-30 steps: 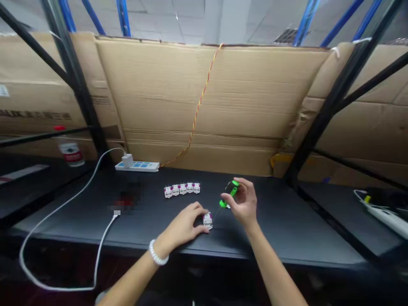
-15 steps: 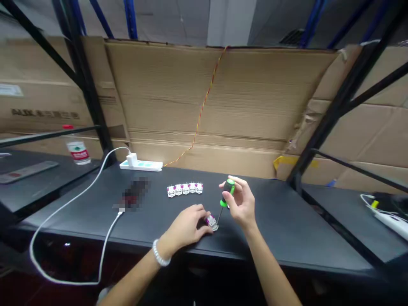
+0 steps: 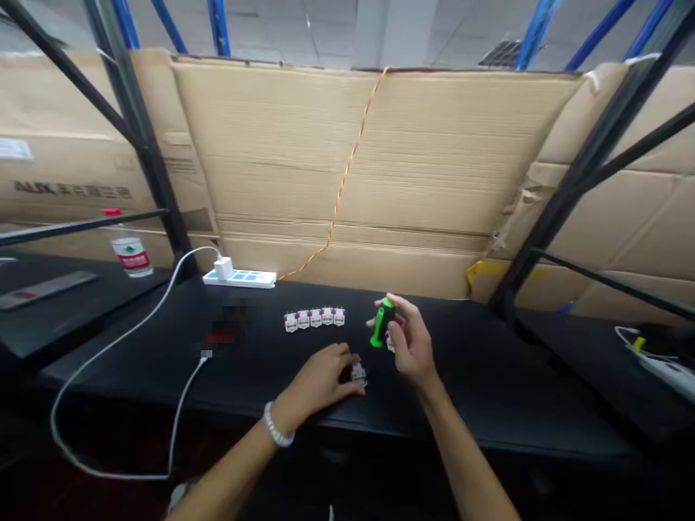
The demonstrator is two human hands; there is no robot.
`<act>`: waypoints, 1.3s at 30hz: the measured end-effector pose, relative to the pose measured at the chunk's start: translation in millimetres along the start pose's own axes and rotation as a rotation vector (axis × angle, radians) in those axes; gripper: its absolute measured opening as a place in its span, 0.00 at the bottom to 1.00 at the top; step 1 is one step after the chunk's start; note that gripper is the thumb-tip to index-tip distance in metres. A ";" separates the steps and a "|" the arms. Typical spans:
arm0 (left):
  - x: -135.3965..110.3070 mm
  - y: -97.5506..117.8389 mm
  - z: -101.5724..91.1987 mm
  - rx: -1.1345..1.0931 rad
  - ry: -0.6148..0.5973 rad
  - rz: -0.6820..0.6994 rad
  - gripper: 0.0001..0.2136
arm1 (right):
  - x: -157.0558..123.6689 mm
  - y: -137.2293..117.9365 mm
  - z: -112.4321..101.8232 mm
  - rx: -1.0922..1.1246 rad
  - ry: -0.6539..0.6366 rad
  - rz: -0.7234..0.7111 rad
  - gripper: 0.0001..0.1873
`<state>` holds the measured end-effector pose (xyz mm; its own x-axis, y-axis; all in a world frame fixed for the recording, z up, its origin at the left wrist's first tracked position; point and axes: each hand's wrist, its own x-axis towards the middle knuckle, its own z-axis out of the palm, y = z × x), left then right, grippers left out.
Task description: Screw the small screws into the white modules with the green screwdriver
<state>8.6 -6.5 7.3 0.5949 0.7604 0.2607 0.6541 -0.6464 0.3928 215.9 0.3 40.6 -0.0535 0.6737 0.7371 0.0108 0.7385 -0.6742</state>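
Observation:
Near the front of the black tabletop, my left hand [image 3: 329, 376] has its thumb and fingers closed around a small white and purple part [image 3: 359, 373], which lies against the surface. My right hand [image 3: 411, 336] grips a green and black screwdriver [image 3: 383, 323] by its handle, up and to the right of that part. The screwdriver's shaft cannot be made out. Close behind the handle, a bit of another white and purple part [image 3: 390, 341] shows, mostly covered by my right hand. Farther back, several similar white and purple parts [image 3: 316, 318] stand in a row.
A white power strip [image 3: 239, 278] with a plugged-in charger [image 3: 223, 268] sits at the back left. Its white cable [image 3: 122, 340] loops over the front edge to a blurred-out device [image 3: 228, 325]. Black rack posts [image 3: 575, 174] flank the table; a water bottle [image 3: 130, 253] stands left.
The screwdriver has lifted away from the part in my left hand, and its handle has tilted. My left hand stays nearly in place, with the part turned slightly.

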 end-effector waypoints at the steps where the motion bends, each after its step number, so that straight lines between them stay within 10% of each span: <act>1: 0.2 -0.4 -0.2 -0.003 -0.004 0.001 0.22 | 0.4 1.5 0.1 0.010 0.006 -0.015 0.19; 10: 1.4 -4.4 2.2 -0.051 0.010 0.000 0.22 | 1.1 6.0 0.9 0.027 0.217 -0.087 0.21; 26: 3.0 -4.3 0.1 -0.076 0.000 -0.007 0.22 | -3.0 5.6 4.8 0.251 0.087 0.034 0.19; 35: 2.2 -4.4 0.4 -0.085 0.004 -0.017 0.23 | 4.9 9.2 -2.5 -0.049 0.295 -0.105 0.18; 39: 1.8 -4.8 0.2 -0.089 0.005 -0.020 0.23 | 0.5 7.5 -6.1 -0.024 0.184 -0.028 0.19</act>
<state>6.6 -2.0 5.7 0.5799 0.7733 0.2562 0.6215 -0.6233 0.4746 222.1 6.3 36.1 0.1298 0.6447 0.7534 0.0358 0.7563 -0.6533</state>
